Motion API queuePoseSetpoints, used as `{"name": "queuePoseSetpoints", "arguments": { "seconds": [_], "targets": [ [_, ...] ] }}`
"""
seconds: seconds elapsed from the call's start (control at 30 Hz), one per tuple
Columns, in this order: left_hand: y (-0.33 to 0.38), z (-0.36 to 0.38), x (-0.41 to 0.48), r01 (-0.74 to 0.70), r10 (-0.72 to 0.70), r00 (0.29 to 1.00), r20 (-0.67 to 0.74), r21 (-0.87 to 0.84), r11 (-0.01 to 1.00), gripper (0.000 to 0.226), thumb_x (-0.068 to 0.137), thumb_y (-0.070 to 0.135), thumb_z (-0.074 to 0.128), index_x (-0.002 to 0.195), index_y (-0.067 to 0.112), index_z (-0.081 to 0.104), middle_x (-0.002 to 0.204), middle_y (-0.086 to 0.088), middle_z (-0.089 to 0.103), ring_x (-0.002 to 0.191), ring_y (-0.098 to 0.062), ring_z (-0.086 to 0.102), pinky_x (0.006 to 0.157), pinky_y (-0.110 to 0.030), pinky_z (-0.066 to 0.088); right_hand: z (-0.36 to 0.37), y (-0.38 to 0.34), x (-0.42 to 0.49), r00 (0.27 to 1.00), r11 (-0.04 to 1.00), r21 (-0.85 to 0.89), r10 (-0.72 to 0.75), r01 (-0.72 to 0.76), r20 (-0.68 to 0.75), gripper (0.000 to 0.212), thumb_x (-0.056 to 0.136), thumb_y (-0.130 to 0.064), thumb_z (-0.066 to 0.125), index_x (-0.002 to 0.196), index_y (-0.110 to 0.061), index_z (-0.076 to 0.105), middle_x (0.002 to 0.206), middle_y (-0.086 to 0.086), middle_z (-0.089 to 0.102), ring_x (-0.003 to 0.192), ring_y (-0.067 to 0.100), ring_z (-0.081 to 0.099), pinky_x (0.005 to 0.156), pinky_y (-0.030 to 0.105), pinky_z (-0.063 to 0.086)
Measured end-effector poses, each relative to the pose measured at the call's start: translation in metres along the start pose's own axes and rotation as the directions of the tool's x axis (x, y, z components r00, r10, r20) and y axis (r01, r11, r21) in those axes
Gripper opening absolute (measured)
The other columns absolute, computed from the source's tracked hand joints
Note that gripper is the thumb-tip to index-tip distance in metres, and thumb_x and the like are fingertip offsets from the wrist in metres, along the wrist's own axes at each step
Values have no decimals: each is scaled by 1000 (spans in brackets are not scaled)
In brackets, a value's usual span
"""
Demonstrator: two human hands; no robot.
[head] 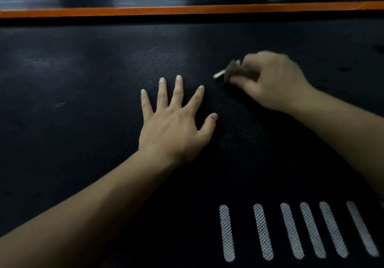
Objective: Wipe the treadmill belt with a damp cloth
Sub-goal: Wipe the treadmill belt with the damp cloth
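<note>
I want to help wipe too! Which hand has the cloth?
The right hand grips the cloth; the left hand just lies flat on the belt, fingers spread.

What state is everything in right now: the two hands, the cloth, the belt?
belt: dark, textured, with one paler patch.
left hand: flat on the belt, fingers spread.
right hand: grips the cloth, blurred.
cloth: bunched in the right hand, low by the belt.

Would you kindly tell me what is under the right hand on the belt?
The right hand grips a small, blurred cloth over the black treadmill belt. Only the cloth's edge pokes out; the rest, and the belt beneath, is covered.
</note>
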State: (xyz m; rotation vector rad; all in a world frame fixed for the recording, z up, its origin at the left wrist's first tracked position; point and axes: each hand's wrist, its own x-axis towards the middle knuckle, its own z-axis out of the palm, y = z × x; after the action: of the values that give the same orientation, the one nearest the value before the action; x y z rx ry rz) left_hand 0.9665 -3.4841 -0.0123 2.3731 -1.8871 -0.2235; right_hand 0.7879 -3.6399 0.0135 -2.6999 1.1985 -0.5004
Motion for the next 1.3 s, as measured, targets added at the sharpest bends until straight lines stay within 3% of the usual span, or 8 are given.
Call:
{"name": "queuePoseSetpoints", "arguments": {
  "seconds": [0.13, 0.33, 0.53, 0.73, 0.9, 1.07, 1.2, 1.3],
  "targets": [
    [1, -1, 0, -1, 1, 1000, 7, 11, 1000, 79, 89, 76, 8, 161, 44, 6, 172, -4, -6, 156, -29, -17, 122, -62, -11, -8, 36, 55, 954, 956, 7, 292, -293, -72, 20, 89, -51, 62, 95, -32, 58, 93, -5, 56, 95, 26, 60, 72, 33, 38],
    [2, -1, 2, 3, -3, 1000, 1, 8, 1000, 78, 89, 75, 10, 161, 44, 8, 172, -3, -5, 157, -30, -16, 121, -62, -11, 13, -4, 32, 999, 998, 59, -33, 32, 17, 28, 87, -51, 64, 93, -23, 64, 89, -1, 58, 81, 20, 54, 68, 33, 41],
    [2, -1, 1, 0, 0, 1000, -15, 6, 1000, 79, 88, 76, 8, 160, 45, 6, 172, -1, -4, 157, -29, -16, 122, -62, -9, 10, 37, 114, 906, 918, 17, 395, -397, -149, 31, 88, -53, 62, 104, -27, 65, 110, 2, 66, 105, 28, 61, 77, 34, 43],
    [1, -1, 1, -3, 3, 1000, -24, 2, 1000, 79, 88, 76, 8, 160, 45, 7, 172, -1, -3, 157, -29, -15, 122, -62, -8, 24, 10, 111, 980, 980, 50, 195, -193, -38, 29, 86, -51, 66, 98, -24, 67, 100, 0, 68, 98, 23, 62, 80, 35, 47],
    [1, -1, 2, -3, 3, 1000, -23, -9, 1000, 79, 88, 76, 9, 160, 45, 7, 172, -1, -4, 157, -29, -16, 122, -62, -9, 12, 41, 130, 836, 861, 49, 505, -507, -213, 40, 86, -51, 66, 116, -25, 66, 119, 6, 67, 111, 30, 61, 91, 39, 48],
    [1, 0, 1, -3, 3, 999, -35, -12, 1000, 79, 88, 75, 9, 160, 45, 8, 172, -1, -2, 157, -28, -15, 122, -62, -10, 12, 45, 109, 943, 949, -14, 310, -314, -125, 30, 88, -54, 62, 98, -26, 64, 99, 2, 65, 96, 26, 60, 76, 34, 44],
    [2, 0, 1, 0, 0, 1000, -24, -8, 1000, 79, 88, 76, 9, 160, 45, 7, 172, -1, -3, 157, -28, -16, 122, -62, -9, -15, 81, 102, 799, 818, -1, 561, -575, -215, 44, 87, -54, 61, 120, -24, 65, 121, 9, 66, 113, 34, 59, 91, 42, 47],
    [2, -1, 1, -1, 1, 1000, -19, -3, 1000, 79, 87, 76, 7, 160, 45, 6, 172, -1, -4, 157, -29, -16, 122, -62, -9, -5, 68, 94, 846, 864, 20, 497, -504, -194, 35, 88, -51, 63, 111, -25, 66, 111, 5, 67, 104, 30, 61, 82, 36, 46]
  ]
}}
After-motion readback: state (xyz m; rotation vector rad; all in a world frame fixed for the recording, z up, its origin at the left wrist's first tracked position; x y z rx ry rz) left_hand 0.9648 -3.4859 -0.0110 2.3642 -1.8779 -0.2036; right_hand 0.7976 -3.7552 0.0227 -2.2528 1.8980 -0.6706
